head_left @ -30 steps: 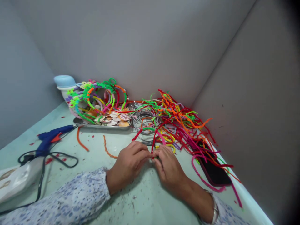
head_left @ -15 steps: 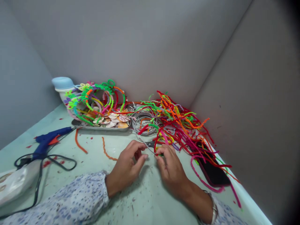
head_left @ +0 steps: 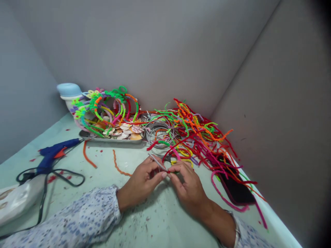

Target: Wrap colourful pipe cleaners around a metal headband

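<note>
A thin grey headband (head_left: 158,162), partly wrapped in fuzzy pipe cleaner, is between my hands above the table. Its arc shows red, green (head_left: 163,143) and pink stretches, while the part by my left fingers is bare. My right hand (head_left: 190,186) pinches it at a red bit of pipe cleaner, thumb against forefinger. My left hand (head_left: 143,181) is closed on the bare grey part, its thumb tip almost meeting the right fingertips. Just behind lie scissors with yellow handles (head_left: 186,161), partly covered. Bare grey hoops (head_left: 160,136) are piled farther back.
A heap of coloured pipe cleaners (head_left: 199,134) spreads at the right, partly over a dark phone (head_left: 238,189). At the left are a metal tray (head_left: 113,139) of shells, wrapped headbands (head_left: 111,100), a blue-lidded container (head_left: 69,91), a blue glue gun (head_left: 49,156) with its cord and a plastic bag (head_left: 22,199).
My left hand has moved slightly right and closed on the grey band. The headband has shifted left and tilted, and my right hand still pinches it.
</note>
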Demonstrator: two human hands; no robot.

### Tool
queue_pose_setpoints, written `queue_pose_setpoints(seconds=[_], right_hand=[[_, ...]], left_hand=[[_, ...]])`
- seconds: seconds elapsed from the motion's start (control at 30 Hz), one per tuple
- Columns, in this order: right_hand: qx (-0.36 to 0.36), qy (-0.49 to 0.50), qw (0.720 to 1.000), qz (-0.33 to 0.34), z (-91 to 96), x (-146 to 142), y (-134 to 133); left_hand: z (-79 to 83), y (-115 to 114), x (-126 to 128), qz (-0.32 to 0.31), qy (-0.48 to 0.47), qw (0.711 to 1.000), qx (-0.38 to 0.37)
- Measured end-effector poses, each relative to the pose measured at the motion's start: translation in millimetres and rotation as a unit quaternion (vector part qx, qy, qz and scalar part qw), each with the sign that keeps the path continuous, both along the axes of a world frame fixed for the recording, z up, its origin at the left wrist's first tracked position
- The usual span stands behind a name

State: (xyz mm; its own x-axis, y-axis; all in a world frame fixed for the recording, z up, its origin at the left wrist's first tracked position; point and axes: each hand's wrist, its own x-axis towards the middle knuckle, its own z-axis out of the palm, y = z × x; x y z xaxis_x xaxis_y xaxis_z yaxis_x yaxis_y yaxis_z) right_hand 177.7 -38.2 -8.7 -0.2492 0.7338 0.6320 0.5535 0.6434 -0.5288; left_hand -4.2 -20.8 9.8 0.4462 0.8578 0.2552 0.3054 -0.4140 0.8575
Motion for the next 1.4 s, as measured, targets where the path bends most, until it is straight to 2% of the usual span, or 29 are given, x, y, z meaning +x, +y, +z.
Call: queue_pose_setpoints(seconds=[0.07,0.2,0.33,0.5,0.87,1.2,1.4], right_hand=[[-0.007,0.007,1.000,-0.001,-0.1,-0.5,-0.2],[-0.030,0.016,0.999,-0.006,-2.6,-0.1,1.0],[-0.045,0.018,0.999,0.000,-2.7,0.9,1.4],[-0.047,0.015,0.999,0.017,-0.5,0.9,-0.3],[-0.030,0.004,1.000,-0.003,-1.4,-1.0,-0.2],[0.052,-0.014,0.999,0.000,0.9,-2.7,-1.1],[0.072,-0.041,0.997,-0.007,1.5,-2.4,-0.2]], left_hand=[[-1.2,0.2,0.6,-0.004,-0.019,0.999,-0.031],[-6.0,0.3,2.4,-0.020,-0.068,0.987,-0.144],[-8.8,1.0,2.9,-0.011,-0.092,0.979,-0.184],[-6.8,1.9,2.8,0.000,-0.093,0.978,-0.187],[0.3,0.0,6.5,0.020,-0.088,0.980,-0.178],[-3.0,-2.9,8.5,0.033,-0.077,0.981,-0.177],[-3.7,-4.4,8.6,0.031,-0.050,0.984,-0.168]])
